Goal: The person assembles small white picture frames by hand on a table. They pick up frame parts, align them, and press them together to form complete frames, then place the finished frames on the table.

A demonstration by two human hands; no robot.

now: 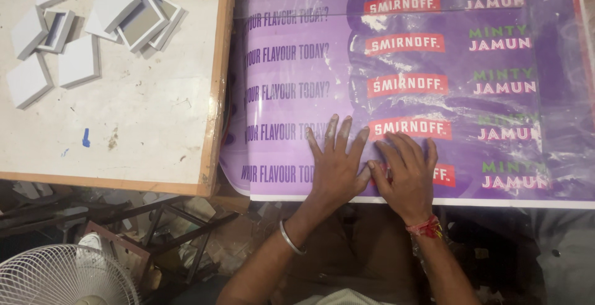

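Observation:
A large purple printed sheet (297,69) with repeated rows of lettering and red label shapes lies on a board, under a glossy clear film (396,63) that shows wrinkles. My left hand (336,159) lies flat on the sheet near its front edge, fingers spread. My right hand (406,172) presses flat beside it, thumb touching the left thumb. A silver bangle is on my left wrist and a red thread band on my right wrist. Neither hand holds anything.
To the left stands a white-topped table with a wooden rim (214,94), with several small white square blocks (77,63) scattered at the back. A white fan (62,277) and metal frame scraps (161,230) sit on the floor below.

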